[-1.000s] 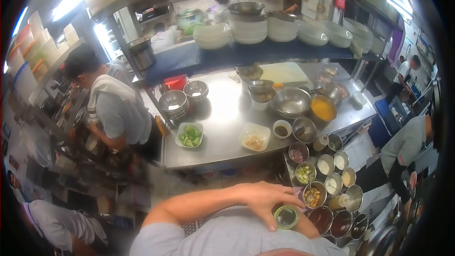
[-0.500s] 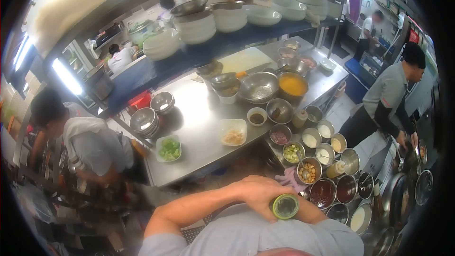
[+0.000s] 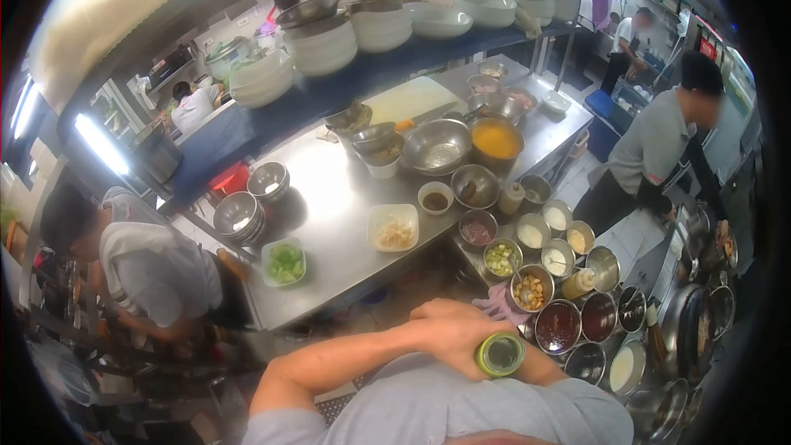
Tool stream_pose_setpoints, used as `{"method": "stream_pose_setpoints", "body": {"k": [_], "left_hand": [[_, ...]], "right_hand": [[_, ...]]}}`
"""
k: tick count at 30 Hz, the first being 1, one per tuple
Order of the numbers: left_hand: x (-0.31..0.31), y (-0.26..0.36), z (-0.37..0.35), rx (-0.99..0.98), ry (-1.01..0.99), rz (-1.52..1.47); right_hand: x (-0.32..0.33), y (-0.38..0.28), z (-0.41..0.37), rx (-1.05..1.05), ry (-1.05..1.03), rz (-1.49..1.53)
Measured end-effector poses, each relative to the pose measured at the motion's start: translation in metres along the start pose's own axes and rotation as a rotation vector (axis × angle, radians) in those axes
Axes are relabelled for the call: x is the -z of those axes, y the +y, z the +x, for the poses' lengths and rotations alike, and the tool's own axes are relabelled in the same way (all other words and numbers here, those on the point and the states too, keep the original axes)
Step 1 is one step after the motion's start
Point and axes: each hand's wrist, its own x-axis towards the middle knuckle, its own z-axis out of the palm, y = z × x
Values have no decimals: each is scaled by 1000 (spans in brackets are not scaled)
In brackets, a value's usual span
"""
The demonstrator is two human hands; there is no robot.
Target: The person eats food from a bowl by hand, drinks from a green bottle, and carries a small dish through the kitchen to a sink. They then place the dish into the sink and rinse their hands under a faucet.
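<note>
Clasping a green-rimmed jar (image 3: 499,355) in the left hand (image 3: 455,331), at six o'clock, against the chest. Cannot tell the right hand's grip: hidden beneath. Seemingly twisting the top; calls for steady counter-hold, clear of sauce pots (image 3: 559,327) at two o'clock.

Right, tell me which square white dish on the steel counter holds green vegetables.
The dish nearest the counter's left front corner; the other square dish holds pale shredded food.

One jar (image 3: 500,354), near. Two square white dishes: greens (image 3: 284,262) left, chopped food (image 3: 394,231) right. Two stacks of steel bowls (image 3: 239,216), far left. One pot of orange sauce (image 3: 496,142), far. Two co-workers (image 3: 148,268), left and right.
</note>
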Motion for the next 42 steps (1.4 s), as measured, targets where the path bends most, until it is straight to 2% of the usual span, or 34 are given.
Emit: {"method": "stream_pose_setpoints", "body": {"k": [4, 5, 8, 10, 11, 13, 14, 16, 18, 19, 22, 23, 26, 29, 31, 36, 42], "left_hand": [[-4, 3, -3, 60, 9, -59], [0, 10, -3, 88, 28, -43], [19, 34, -3, 170, 59, 8], [28, 38, -4, 223, 49, 44], [35, 40, -7, 162, 118, 59], [48, 45, -15, 41, 251, 70], [58, 58, -18, 123, 241, 90], [81, 78, -25, 119, 286, 97], [101, 103, -30, 115, 321, 145], [112, 111, -33, 91, 326, 198], [132, 143, -35, 65, 387, 252], [135, 150, -35, 52, 406, 265], [143, 165, -33, 19, 446, 327], [145, 172, -29, 6, 427, 393], [145, 176, -27, 1, 409, 424], [140, 185, -20, -36, 421, 514], [133, 181, -3, -81, 380, 567]], "right_hand": [[4, 17, 9, -194, 20, 29], [-5, 54, 26, -211, -29, 127], [23, 69, 29, -331, -5, 292], [23, 95, 19, -295, 108, 339], [20, 104, 15, -280, 161, 367], [37, 44, -24, -218, 343, 400], [33, 47, -29, -228, 345, 514], [25, 53, -38, -250, 357, 742], [9, 85, -31, -423, 172, 898], [-6, 115, -30, -313, 176, 726], [-19, 130, -35, -357, 169, 557], [-26, 129, -38, -402, 143, 784], [-18, 118, -38, -549, 51, 537], [-41, 130, -41, -349, 241, 584], [-49, 134, -41, -293, 286, 582], [-47, 126, -40, -446, 98, 445], [-46, 121, -41, -556, -14, 376]]}}
